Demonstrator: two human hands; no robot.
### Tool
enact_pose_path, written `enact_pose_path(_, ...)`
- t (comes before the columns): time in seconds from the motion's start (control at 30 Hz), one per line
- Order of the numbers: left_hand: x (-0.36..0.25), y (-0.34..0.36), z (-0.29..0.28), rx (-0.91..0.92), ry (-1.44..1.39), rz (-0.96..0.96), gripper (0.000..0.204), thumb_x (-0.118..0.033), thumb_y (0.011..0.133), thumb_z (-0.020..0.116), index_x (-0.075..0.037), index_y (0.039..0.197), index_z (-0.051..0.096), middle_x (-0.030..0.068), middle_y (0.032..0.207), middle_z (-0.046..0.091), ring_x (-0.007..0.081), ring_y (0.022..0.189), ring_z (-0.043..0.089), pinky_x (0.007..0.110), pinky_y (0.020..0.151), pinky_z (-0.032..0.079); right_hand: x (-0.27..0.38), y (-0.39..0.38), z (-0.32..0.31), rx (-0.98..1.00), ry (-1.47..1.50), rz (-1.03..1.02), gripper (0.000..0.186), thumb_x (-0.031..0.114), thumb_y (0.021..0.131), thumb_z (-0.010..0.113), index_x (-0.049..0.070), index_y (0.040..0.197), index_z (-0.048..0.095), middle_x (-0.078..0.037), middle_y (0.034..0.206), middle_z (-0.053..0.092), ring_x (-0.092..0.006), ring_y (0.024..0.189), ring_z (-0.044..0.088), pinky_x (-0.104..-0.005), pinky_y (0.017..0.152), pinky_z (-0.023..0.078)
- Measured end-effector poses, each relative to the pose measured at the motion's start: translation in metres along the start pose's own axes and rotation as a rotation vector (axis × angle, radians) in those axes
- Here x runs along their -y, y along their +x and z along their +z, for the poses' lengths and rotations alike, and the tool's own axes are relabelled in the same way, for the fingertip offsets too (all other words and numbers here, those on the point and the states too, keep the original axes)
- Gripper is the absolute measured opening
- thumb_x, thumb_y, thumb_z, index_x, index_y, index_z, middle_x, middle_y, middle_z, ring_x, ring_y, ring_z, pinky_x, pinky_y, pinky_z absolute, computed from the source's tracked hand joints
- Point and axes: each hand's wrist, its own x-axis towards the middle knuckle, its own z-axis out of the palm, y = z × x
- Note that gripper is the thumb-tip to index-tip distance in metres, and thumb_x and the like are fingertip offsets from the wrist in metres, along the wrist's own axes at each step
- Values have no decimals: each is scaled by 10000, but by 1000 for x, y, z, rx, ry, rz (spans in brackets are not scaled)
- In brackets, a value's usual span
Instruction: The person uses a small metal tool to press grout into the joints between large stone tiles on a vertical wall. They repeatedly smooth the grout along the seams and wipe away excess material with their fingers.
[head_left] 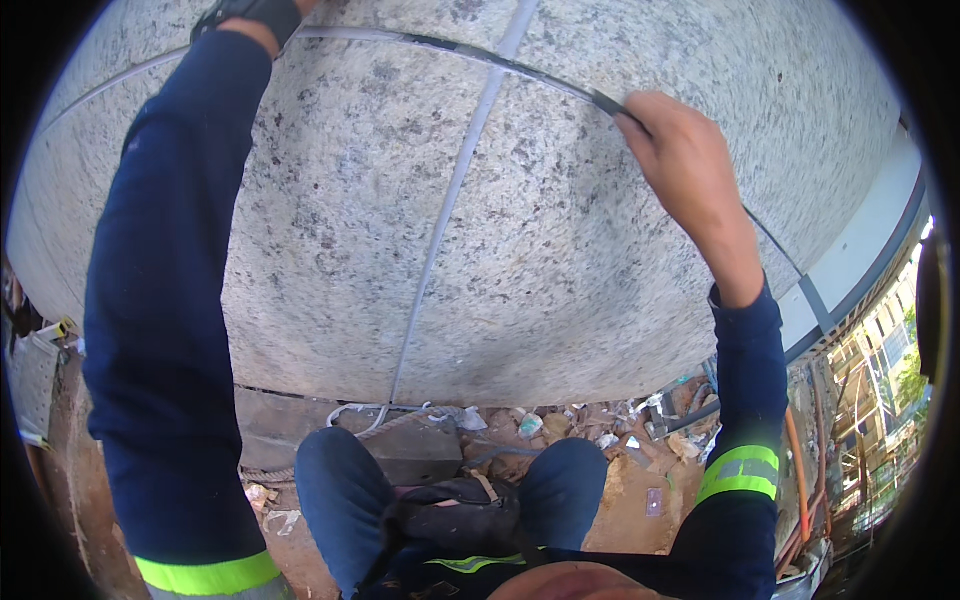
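My right hand [680, 155] is pinched on a thin dark strip [608, 101] at a horizontal joint in the speckled stone wall [330, 220]. The dark line along the joint [545, 78] crosses a pale grey vertical joint [450, 190] and reappears right of my wrist. My left arm [175, 250] reaches to the upper left, a black watch [240, 18] at its wrist; my left hand [298, 6] is mostly cut off by the top edge, so its fingers are hidden.
Below the wall lie a grey block [405, 455], rope [265, 475] and scattered rubble [580, 425] on dirt by my knees [340, 480]. A dark pouch [450, 515] is at my waist. Orange hoses [800, 470] and scaffolding [880, 390] show at the right.
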Motion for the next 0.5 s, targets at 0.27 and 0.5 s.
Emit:
enact_pose_path(0.27,-130,-123,-52,497,-380,121,863,-462,1000,610,-115,1691,228,150,1768,158,299,1643,105,478,1336,112,45,-138,5,-52,659,764,295,233,1032,662,1,852,636,-39,676,581,-104,648,529,-305,610,421)
enact_pose_path(0.5,-160,-133,-96,702,-433,253,889,-490,1015,602,-71,1686,196,165,1766,138,320,1640,92,510,1333,135,103,-236,64,43,997,1010,287,228,1040,656,15,851,630,-13,694,601,-76,679,541,-296,625,433)
